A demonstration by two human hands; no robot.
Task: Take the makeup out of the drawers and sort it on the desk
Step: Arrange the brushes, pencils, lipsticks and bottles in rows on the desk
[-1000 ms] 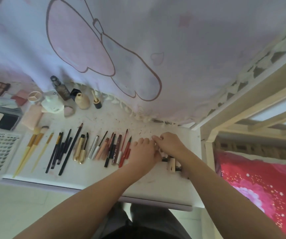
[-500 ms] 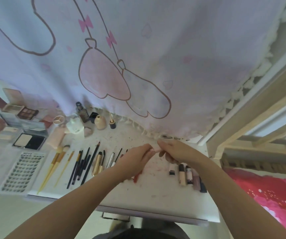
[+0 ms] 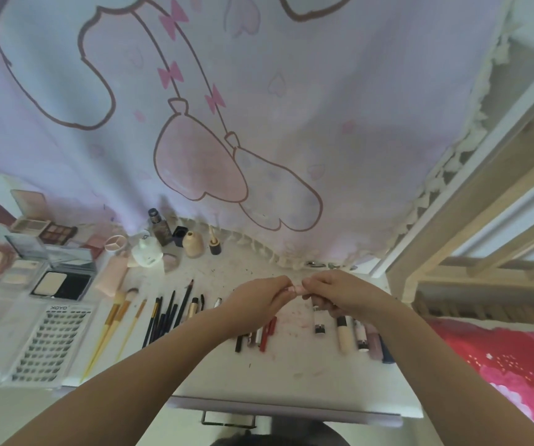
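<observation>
My left hand and my right hand meet above the white desk, both pinching a small pink makeup tube between them. Most of the tube is hidden by my fingers. Under my left hand lies a row of pencils and lip liners. Several small tubes lie side by side below my right hand. Black brushes and yellow-handled brushes lie further left.
Bottles and jars stand at the desk's back edge under a pink curtain. Palettes and compacts and a lash tray fill the left side. A drawer handle shows under the front edge; a wooden bed frame stands right.
Both hands have lifted off the row of tubes and come together around the small pink tube. The camera has tilted up, showing more curtain.
</observation>
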